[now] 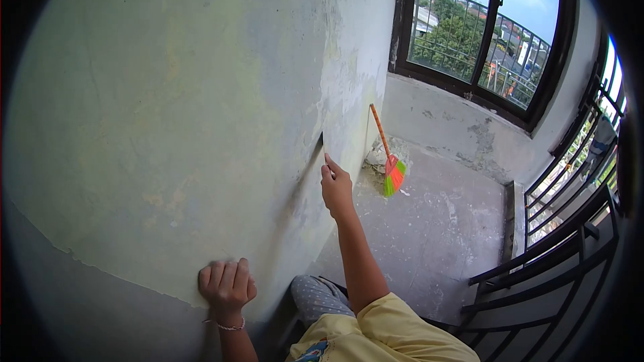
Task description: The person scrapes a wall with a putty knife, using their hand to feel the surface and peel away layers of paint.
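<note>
My right hand (337, 188) is closed round the handle of a scraper (323, 142), whose dark blade meets the wall near its far edge. The wall (168, 107) is pale green and grey, with patchy, peeling paint around the blade. Lower down, my left hand (227, 285) rests against the wall with its fingers curled; whether it holds anything is hidden. A braided bracelet (230, 326) circles the left wrist.
A broom (393, 167) with an orange handle and green and orange bristles leans in the corner. Beyond are a dark-framed window (477, 87) and a speckled floor (429, 241). Black metal railings (537, 278) stand at the right.
</note>
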{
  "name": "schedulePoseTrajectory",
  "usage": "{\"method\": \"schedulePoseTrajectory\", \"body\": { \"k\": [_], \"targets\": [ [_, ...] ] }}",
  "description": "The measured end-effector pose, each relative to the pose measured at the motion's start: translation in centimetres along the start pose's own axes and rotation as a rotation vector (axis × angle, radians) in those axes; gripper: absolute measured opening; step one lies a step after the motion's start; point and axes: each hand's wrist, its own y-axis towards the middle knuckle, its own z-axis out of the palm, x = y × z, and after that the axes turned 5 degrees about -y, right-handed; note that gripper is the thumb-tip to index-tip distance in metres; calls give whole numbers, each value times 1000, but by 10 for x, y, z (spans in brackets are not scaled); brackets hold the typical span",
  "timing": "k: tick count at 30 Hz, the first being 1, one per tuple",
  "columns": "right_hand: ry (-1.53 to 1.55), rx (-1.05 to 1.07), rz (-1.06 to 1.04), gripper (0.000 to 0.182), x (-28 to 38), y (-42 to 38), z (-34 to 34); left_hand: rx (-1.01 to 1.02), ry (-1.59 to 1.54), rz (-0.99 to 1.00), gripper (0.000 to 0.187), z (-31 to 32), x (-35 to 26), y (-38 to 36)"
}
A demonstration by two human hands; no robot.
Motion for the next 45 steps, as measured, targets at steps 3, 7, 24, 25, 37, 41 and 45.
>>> {"method": "schedulePoseTrajectory", "body": {
  "k": [3,7,24,25,37,41,45],
  "targets": [
    [-150,3,-231,41,-17,-59,4,-26,31,-19,16,3,-3,0],
    [-144,-26,-140,41,3,-22,2,-22,6,-2,17,1,-2,0],
    [-37,-86,-96,41,8,42,-7,-31,64,-43,19,6,-6,3],
    [-68,-38,-138,40,2,19,-11,-30,61,-40,19,6,-7,2],
    [-64,-40,-153,41,28,26,-19,-29,87,-26,18,7,-7,6],
    [-95,-44,-337,41,8,2,-13,-47,118,-43,17,12,-8,7],
    [-97,-81,-196,41,36,77,-22,-33,151,-26,27,10,-5,5]
  ]
}}
